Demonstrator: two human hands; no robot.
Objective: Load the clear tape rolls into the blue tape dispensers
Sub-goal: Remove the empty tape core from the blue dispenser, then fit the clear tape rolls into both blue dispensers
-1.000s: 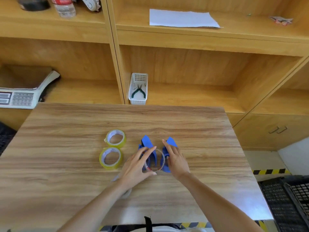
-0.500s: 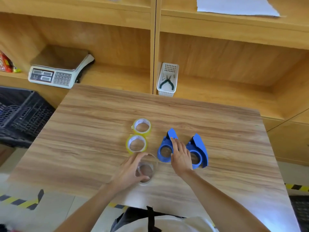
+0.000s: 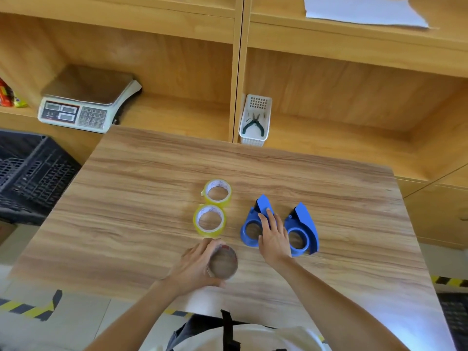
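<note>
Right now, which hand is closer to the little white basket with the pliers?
The right hand. It rests on a blue dispenser, straight below the basket. The left hand sits lower and further left, holding a tape roll.

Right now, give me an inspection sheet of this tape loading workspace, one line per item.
Surface: wooden table, bare apart from the job's things.
Job's things: two tape rolls lying flat; two blue dispensers side by side, hubs empty.
Clutter: nothing seen on the table.
Hands: left hand grips a third roll; right hand rests on the left dispenser.
Cables: nothing seen.
Surroundings: scale, white basket with pliers, paper on shelves; black crate.
</note>
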